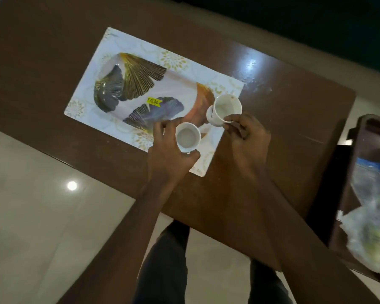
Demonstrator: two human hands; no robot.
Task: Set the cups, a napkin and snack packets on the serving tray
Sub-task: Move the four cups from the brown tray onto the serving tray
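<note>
On the brown table (283, 119) the serving tray (127, 42) lies flat, a white rectangle printed with gold and dark fan-shaped leaves, its long axis running from 10 o'clock to 4 o'clock across the view. A yellow price sticker (153, 101) sits near its middle. Both cups are at the tray's 4 o'clock end. The left hand (167, 154) is curled round the left cup (188, 138), thumb on the near wall and fingers round the 9 o'clock side; this cup stands upright with its mouth facing straight up at the camera, over the tray's near long edge. The right hand (248, 139) pinches the rim of the right cup (225, 108) on its 5 o'clock side with thumb and fingertips; this cup leans, its mouth turned up and toward 2 o'clock, its patterned side wall showing on the 8 o'clock side, over the tray's 4 o'clock short edge. The two cups are near each other but apart, the right one at 2 o'clock from the left one. Whether either cup rests on the tray I cannot tell. At 4 o'clock, well apart from the tray, clear plastic packets (373, 216) lie blurred on a dark piece of furniture (347, 194) beside the table.
</note>
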